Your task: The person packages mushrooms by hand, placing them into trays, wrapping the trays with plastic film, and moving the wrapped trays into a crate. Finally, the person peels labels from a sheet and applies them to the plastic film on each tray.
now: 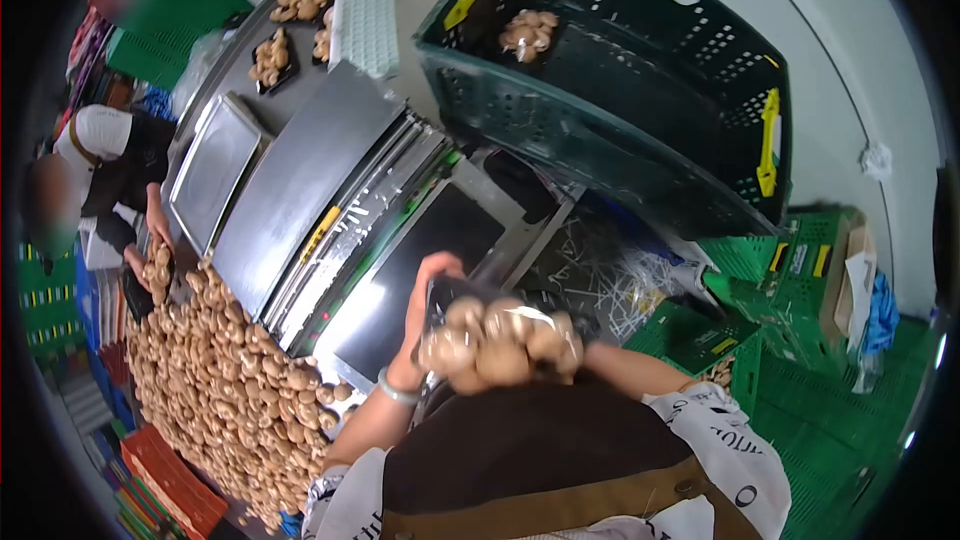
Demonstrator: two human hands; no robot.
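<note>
Close to my chest is a black tray of brown mushrooms (500,342) under shiny clear film. My left hand (422,305) grips the tray's left side, with the thumb and fingers partly visible. At the right side of the tray my right hand is hidden behind the mushrooms and dark tray; only the forearm (635,368) shows. Beyond the tray lies a wrapping machine with a dark plate (425,270) and a smooth metal cover (310,175).
A large dark green crate (590,125) at the upper right holds one mushroom pack (528,35). Loose mushrooms (230,390) are heaped at the left. A co-worker (110,155) holds mushrooms at the far left. Packed trays (270,60) lie behind the machine; green crates (800,290) stand right.
</note>
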